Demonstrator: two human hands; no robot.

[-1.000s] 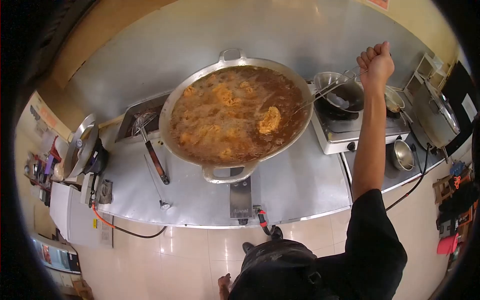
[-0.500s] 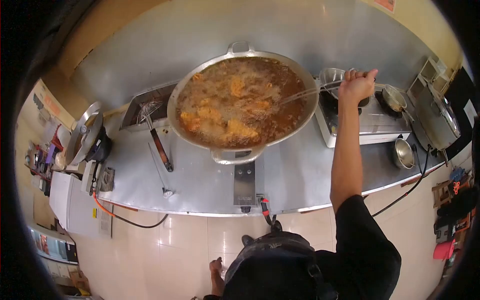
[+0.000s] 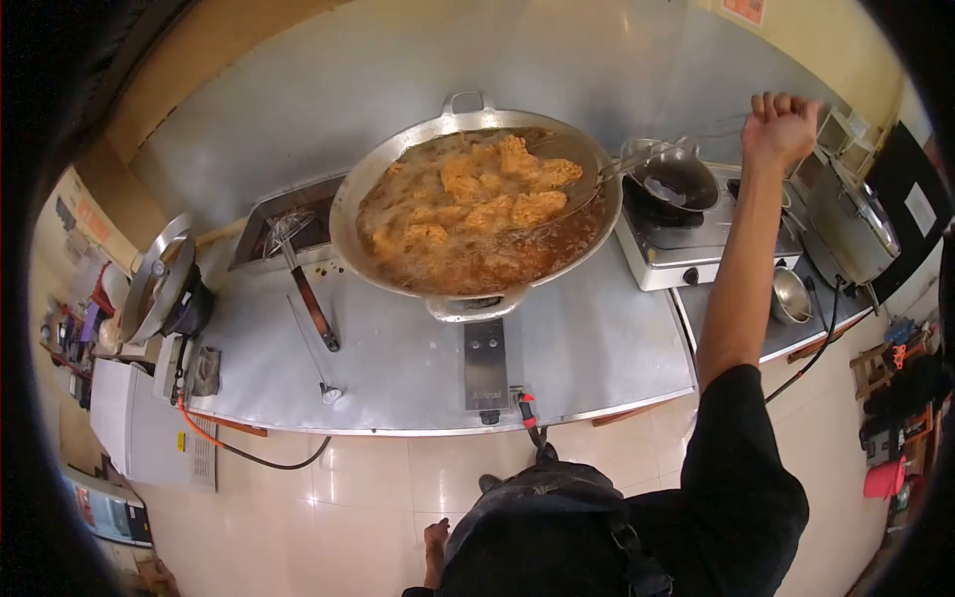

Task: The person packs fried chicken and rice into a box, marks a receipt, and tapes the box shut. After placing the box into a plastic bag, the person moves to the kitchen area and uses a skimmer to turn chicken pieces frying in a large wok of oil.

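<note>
A large two-handled wok (image 3: 476, 305) holds bubbling brown oil. Several golden, craggy fried pieces (image 3: 487, 211) show at its surface. My right hand (image 3: 783, 127) is raised beyond the wok's right side, fingers wrapped round the end of a long thin-handled wire skimmer (image 3: 622, 164). Its head lies at the right part of the oil, beside and partly under the pieces. Low beside my body hangs my left hand (image 3: 436, 534), small and far from the counter, its fingers too small to make out.
A whisk (image 3: 308, 294) and a thermometer (image 3: 323, 376) lie left of the wok. To the right, a white stove (image 3: 657, 271) bears a small black pan (image 3: 686, 189); a metal bowl (image 3: 791, 297) is beside it. A hose (image 3: 269, 460) hangs below the front edge.
My right hand has moved right and slightly up with the skimmer. The fried pieces have risen and bunched toward the upper right of the wok. The view has shifted slightly.
</note>
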